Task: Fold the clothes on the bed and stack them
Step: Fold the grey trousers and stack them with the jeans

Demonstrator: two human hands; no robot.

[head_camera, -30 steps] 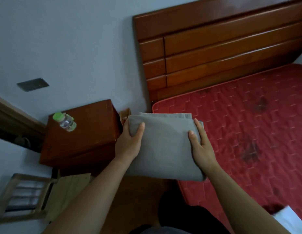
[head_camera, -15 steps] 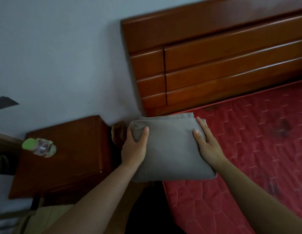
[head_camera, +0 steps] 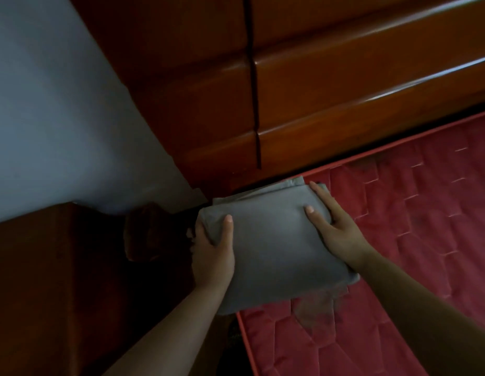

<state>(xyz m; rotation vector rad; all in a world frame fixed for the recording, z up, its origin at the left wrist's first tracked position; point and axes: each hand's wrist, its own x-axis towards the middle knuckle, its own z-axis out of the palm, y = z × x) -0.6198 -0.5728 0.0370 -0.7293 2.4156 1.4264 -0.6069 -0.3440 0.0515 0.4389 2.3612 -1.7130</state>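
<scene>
Two hands (head_camera: 213, 256) (head_camera: 341, 237), garment (head_camera: 271, 248) between fingers (head_camera: 228, 226)

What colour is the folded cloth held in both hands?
It is a plain grey folded cloth, unpatterned; head view.

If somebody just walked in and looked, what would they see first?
Most likely the folded grey cloth in the middle, held at its sides by the left hand and the right hand over the corner of the bed. Next comes the bright red quilted mattress on the right, and the shiny wooden headboard across the top.
</scene>
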